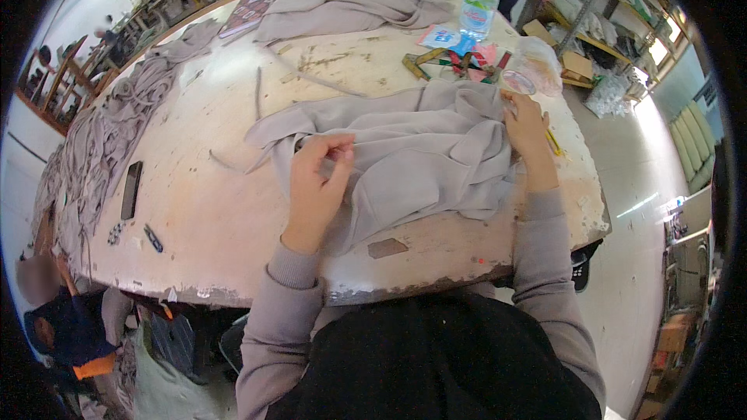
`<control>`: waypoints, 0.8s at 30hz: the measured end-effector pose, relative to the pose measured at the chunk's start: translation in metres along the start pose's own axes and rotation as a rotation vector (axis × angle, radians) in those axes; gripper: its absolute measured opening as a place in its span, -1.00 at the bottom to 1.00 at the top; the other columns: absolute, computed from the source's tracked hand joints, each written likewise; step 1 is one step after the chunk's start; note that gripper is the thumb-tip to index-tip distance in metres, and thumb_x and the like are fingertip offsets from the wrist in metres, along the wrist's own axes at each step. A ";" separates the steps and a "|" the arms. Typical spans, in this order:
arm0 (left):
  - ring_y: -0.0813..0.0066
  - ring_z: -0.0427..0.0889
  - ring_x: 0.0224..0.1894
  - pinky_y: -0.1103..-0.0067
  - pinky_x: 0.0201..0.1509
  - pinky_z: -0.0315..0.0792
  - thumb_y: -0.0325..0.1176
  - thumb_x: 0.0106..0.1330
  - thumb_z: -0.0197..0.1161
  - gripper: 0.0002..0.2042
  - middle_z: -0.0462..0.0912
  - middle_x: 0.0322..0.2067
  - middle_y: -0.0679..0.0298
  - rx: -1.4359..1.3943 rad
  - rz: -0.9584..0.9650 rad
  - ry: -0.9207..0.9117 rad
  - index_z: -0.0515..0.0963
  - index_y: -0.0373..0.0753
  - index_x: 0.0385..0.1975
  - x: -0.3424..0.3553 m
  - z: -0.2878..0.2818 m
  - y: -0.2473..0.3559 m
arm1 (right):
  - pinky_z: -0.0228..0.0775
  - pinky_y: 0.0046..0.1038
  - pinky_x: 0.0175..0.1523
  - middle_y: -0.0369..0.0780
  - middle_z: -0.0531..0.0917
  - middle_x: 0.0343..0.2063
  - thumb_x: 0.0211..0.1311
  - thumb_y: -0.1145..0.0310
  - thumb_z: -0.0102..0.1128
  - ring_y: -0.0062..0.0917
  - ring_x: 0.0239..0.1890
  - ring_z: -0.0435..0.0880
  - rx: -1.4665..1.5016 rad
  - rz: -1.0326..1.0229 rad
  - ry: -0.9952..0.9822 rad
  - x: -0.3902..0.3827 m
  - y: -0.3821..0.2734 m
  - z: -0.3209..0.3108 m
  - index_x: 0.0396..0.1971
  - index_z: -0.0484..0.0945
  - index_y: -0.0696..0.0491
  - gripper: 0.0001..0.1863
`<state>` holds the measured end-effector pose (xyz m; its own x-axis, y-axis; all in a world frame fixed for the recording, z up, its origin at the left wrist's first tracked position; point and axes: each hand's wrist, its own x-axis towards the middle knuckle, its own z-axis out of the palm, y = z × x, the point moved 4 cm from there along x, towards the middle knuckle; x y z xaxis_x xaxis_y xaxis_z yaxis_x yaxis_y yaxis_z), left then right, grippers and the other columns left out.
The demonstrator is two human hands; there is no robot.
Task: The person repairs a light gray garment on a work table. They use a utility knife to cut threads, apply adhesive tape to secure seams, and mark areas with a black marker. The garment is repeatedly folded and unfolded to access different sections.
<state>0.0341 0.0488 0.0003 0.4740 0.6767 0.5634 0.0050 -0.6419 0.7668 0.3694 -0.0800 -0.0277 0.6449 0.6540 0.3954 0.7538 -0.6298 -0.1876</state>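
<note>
Left hand (317, 179), centre frame: fingers (336, 141) half-curled, nothing seen in them. Rumpled grey cloth (420, 152) lies just right of centre on the desk (202, 202). Right hand (529, 136) at its right edge; can't tell whether it grips. Likely best: ease folds flat, both sides evenly.

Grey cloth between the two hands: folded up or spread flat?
Neither: the grey cloth lies rumpled on the table. Irregular creases run between the left hand and right hand, and its outline is uneven.
</note>
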 end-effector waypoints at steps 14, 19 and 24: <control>0.45 0.49 -0.38 0.61 -0.22 0.36 -0.54 0.11 0.14 -0.83 0.56 -0.42 0.21 0.017 0.013 -0.029 0.54 -0.35 -0.28 -0.004 -0.001 0.010 | -0.07 0.14 0.22 -0.28 0.53 -0.05 0.10 0.29 0.13 -0.38 0.13 0.32 -0.174 0.126 0.083 0.030 0.051 0.026 -0.05 0.50 -0.21 -0.64; 0.44 0.50 -0.35 0.60 -0.19 0.36 -0.57 0.13 0.07 -0.82 0.55 -0.40 0.19 -0.043 0.007 -0.029 0.54 -0.34 -0.27 -0.003 -0.001 0.009 | 0.16 -0.11 0.13 -0.24 0.54 -0.18 0.14 0.29 0.08 -0.35 -0.03 0.44 -0.047 0.067 0.195 0.038 0.036 0.005 -0.10 0.50 -0.09 -0.71; 0.37 0.48 -0.25 0.56 -0.10 0.33 -0.43 0.24 -0.05 -0.79 0.52 -0.34 0.13 -0.137 0.042 -0.058 0.51 -0.38 -0.28 -0.007 -0.001 0.019 | 0.33 -0.44 -0.22 -0.18 0.53 -0.47 0.20 0.27 0.02 -0.45 -0.34 0.53 1.210 0.003 0.322 -0.012 -0.027 -0.062 -0.31 0.50 0.12 -0.78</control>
<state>0.0300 0.0317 0.0110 0.5214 0.6259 0.5800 -0.1343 -0.6111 0.7801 0.3334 -0.0967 0.0285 0.7152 0.4139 0.5631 0.4951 0.2686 -0.8263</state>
